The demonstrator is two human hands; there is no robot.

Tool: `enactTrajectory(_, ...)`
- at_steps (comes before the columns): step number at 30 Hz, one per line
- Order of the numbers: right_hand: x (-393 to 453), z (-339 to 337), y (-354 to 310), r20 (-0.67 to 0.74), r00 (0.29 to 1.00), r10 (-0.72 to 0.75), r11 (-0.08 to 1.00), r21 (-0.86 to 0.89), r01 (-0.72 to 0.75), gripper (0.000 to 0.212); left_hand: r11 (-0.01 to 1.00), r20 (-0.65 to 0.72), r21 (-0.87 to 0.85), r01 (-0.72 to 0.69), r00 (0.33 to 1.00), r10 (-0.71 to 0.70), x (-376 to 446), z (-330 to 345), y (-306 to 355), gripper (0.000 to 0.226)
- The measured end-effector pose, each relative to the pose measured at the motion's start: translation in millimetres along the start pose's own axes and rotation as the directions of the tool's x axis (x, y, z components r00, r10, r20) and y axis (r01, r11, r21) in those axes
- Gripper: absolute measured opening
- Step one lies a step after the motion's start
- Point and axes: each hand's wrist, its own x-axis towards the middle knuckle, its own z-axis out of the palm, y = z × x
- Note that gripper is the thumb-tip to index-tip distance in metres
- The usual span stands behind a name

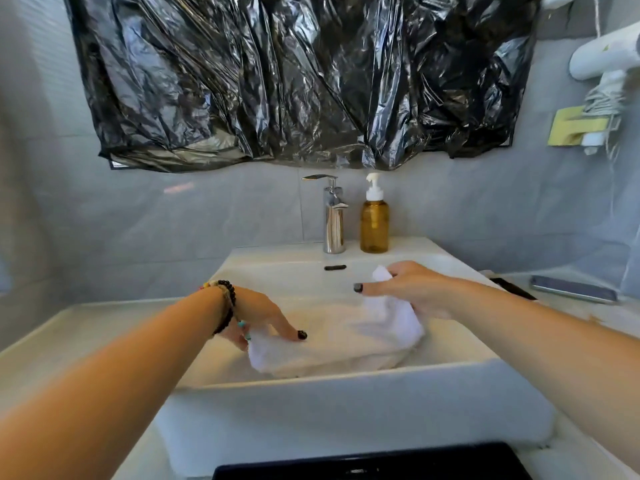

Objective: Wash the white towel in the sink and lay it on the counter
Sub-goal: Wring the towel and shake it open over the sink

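The white worktop (pixel 86 327) carries a rectangular white sink (pixel 346 400) set at its middle. A phone (pixel 573 289) lies flat near the worktop's far right edge. On the sink's back rim stand a chrome tap (pixel 333 220) and, just beside it, an amber pump bottle (pixel 374 221).

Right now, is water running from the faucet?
No: the faucet shows no stream, while both hands hold the white towel in the sink.
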Motion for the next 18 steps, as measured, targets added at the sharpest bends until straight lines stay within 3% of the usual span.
enactTrajectory(2, -4.1, 13.2, 5.7, 0.146, 0.989, 0.024, 0.924, -0.381, 0.034, 0.092, 0.993, 0.061, -0.086, -0.076, 0.995, 0.081, 7.4, -3.9, -7.3, 0.088)
enactTrajectory(4, -1.0, 25.0, 7.4, 0.183, 0.983, -0.03, 0.788, -0.601, 0.136, 0.09, 0.983, 0.04, -0.101, -0.155, 0.986, 0.159, 6.4, -1.0, -8.6, 0.076)
enactTrajectory(6, 4.5, 30.2, 1.7, 0.179, 0.977, -0.113, 0.724, -0.659, 0.204, 0.072, 0.974, -0.113, 0.118, -0.195, 0.972, 0.208, 4.3, 2.8, -4.3, 0.058)
enactTrajectory(8, 10.6, 28.8, -8.8, 0.158, 0.973, -0.169, 0.699, -0.677, 0.231, 0.05, 0.855, -0.262, 0.499, -0.143, 0.916, 0.305, -0.1, 2.8, 8.9, 0.052)
enactTrajectory(10, 15.6, 21.3, -20.2, 0.103, 0.971, -0.216, 0.693, -0.685, 0.227, 0.042, 0.732, -0.375, 0.675, -0.097, 0.809, 0.453, -6.1, -3.1, 24.4, 0.052)
enactTrajectory(13, 16.9, 0.4, -39.1, -0.061, 0.933, -0.355, 0.75, -0.614, 0.245, 0.047, 0.723, -0.526, 0.679, -0.127, 0.602, 0.6, -20.9, -23.5, 48.4, 0.04)
enactTrajectory(17, 7.9, -33.5, -75.0, -0.382, 0.778, -0.499, 0.84, -0.434, 0.326, 0.04, 0.708, -0.665, 0.69, -0.148, 0.255, 0.702, -50.4, -51.8, 74.9, 0.038)
enactTrajectory(18, 4.7, -41.6, -84.6, -0.445, 0.735, -0.512, 0.848, -0.401, 0.347, 0.039, 0.727, -0.701, 0.666, -0.164, 0.195, 0.686, -59.6, -57.1, 80.2, 0.042)
